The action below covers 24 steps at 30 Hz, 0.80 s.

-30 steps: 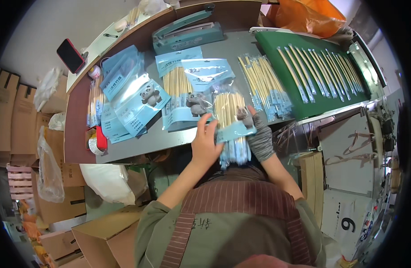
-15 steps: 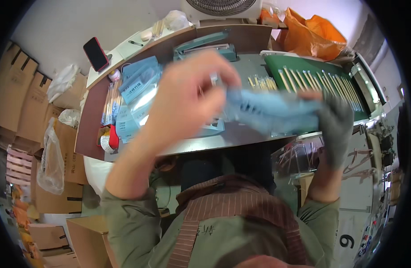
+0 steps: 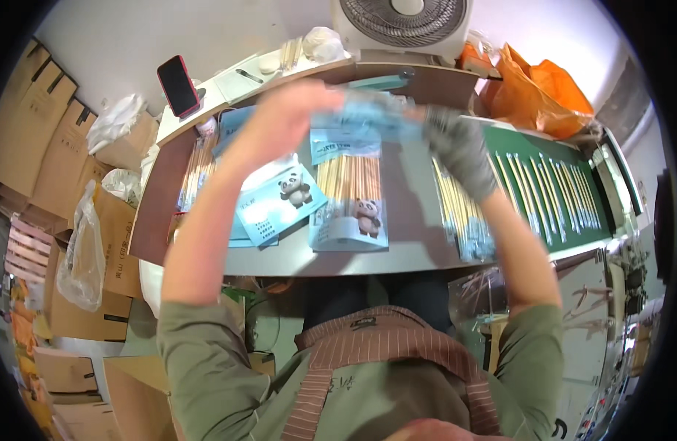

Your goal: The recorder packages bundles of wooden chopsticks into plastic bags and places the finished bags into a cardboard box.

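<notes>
- We look down from a head camera at a person seated at a grey worktable (image 3: 419,253), with both forearms raised well above it and reaching forward and up.
- The left arm rises from a green sleeve at the lower left, bare from the elbow, to the left hand (image 3: 279,121), which is bare.
- The right arm climbs on the right side to the right hand (image 3: 460,147), which wears a grey knit glove.
- Between the two hands stretches a pale blue packet (image 3: 368,121), held up in the air over the far part of the table, one end in each hand.
- The left hand is curled around its end of the packet; the right hand grips the other end with fingers closed.
- Both hands and the packet are blurred, so we cannot tell exactly how the fingers lie or what the packet holds.
- Below the raised packet, on the table, lies a filled pack of thin wooden sticks (image 3: 351,198) with a panda picture, and beside it a flat blue panda card (image 3: 279,206).
- To the right, loose sticks (image 3: 463,213) lie partly hidden behind the right forearm, next to a green mat (image 3: 566,158) with rows of sticks.
- A box fan (image 3: 404,22) at the top is cut off by the frame edge.
</notes>
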### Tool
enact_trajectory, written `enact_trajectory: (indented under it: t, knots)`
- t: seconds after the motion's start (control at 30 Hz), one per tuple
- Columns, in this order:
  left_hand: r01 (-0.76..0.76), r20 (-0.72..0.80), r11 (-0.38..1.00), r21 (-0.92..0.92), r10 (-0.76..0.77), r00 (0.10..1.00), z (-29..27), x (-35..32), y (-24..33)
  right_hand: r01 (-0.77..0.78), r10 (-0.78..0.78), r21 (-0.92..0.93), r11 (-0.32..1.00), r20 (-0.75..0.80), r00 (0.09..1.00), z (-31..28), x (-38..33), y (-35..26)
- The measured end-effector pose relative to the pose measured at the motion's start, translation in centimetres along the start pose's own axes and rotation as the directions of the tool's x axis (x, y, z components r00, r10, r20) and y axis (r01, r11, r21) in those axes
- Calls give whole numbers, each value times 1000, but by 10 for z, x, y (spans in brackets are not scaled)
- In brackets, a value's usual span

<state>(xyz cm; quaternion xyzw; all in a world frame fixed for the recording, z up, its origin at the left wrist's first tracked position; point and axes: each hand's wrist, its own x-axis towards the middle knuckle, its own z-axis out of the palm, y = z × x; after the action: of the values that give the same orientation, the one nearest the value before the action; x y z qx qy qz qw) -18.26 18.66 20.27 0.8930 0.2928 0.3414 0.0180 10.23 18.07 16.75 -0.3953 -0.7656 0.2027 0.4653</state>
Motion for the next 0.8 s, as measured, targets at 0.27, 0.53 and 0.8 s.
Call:
enact_trajectory:
  t: [0.27, 0.53, 0.8]
  knots:
    - [486, 531, 779, -396, -237, 813, 86, -173, 3, -238, 353, -273, 932, 541, 763, 75, -140, 43]
    - [546, 81, 831, 107, -554, 828, 152, -108, -42, -732, 738, 645, 220, 381, 557, 121, -60, 105]
    - [669, -92, 632, -391, -750, 655, 168, -143, -66, -710, 665, 699, -84, 570, 482, 144, -59, 107]
